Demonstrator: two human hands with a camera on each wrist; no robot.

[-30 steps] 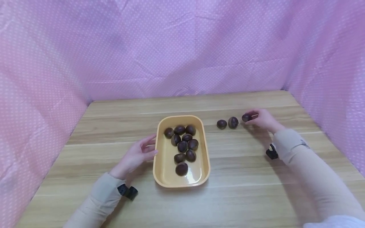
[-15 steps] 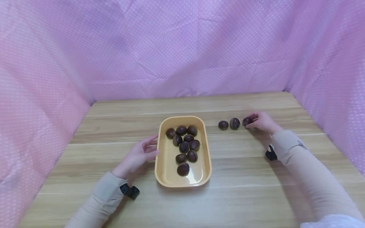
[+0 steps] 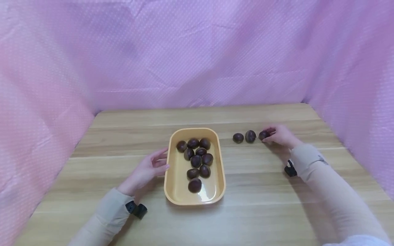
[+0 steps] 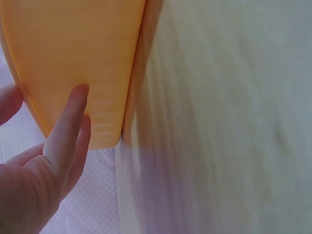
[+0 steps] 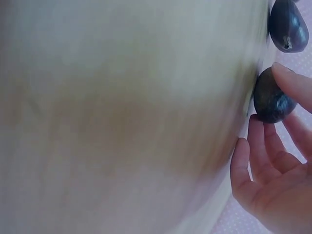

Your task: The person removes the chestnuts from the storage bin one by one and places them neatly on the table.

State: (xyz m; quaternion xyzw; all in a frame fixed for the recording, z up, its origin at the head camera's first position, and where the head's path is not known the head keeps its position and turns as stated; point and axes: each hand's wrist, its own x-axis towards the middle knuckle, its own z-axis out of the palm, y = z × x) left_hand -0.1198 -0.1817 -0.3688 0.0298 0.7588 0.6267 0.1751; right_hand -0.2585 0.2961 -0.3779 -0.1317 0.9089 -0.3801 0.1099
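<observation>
Below, wood table (image 3: 252,208) spreads; upper right, the right hand (image 3: 281,136) pinches one chestnut (image 3: 263,135) near two others (image 3: 250,136), left hand (image 3: 145,171) outspread touching tray (image 3: 217,181).

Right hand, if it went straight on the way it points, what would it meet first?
Past its pinched chestnut, the right hand would probably meet the neighbouring chestnut first, though depth is hard to judge.
</observation>
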